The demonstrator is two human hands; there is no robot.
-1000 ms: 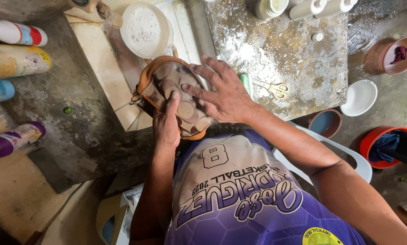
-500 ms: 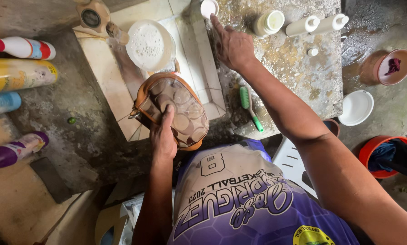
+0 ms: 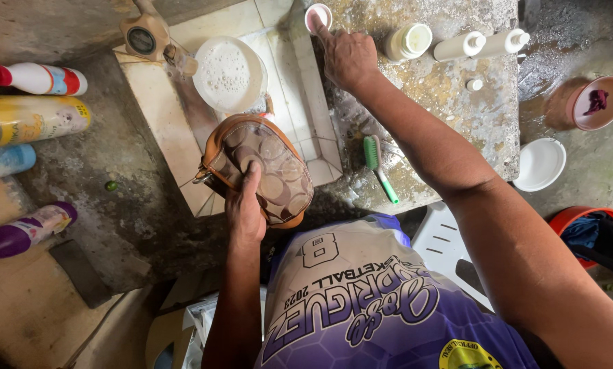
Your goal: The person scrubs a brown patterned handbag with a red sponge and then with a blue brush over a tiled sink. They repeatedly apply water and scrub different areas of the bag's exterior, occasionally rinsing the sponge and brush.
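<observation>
A small brown patterned handbag (image 3: 269,164) with tan leather trim rests over the edge of a tiled basin (image 3: 300,116). My left hand (image 3: 245,215) grips the bag from below, thumb up across its side. My right hand (image 3: 344,58) reaches far across the stained concrete counter (image 3: 450,102), its fingertips touching a small round pink-rimmed container (image 3: 318,15) at the back edge. A green-handled toothbrush (image 3: 378,167) lies on the counter between the bag and my right arm.
A white bowl of foamy water (image 3: 228,74) sits in the basin under a tap (image 3: 149,37). White bottles (image 3: 481,44) and an open jar (image 3: 409,41) stand on the counter. Spray cans and bottles (image 3: 26,119) lie at left. A white lid (image 3: 539,164), bowls and a white plastic chair (image 3: 450,246) are at right.
My right hand left the bag, moved up across the counter and now touches the small round container. My left hand keeps holding the bag, which shifted slightly.
</observation>
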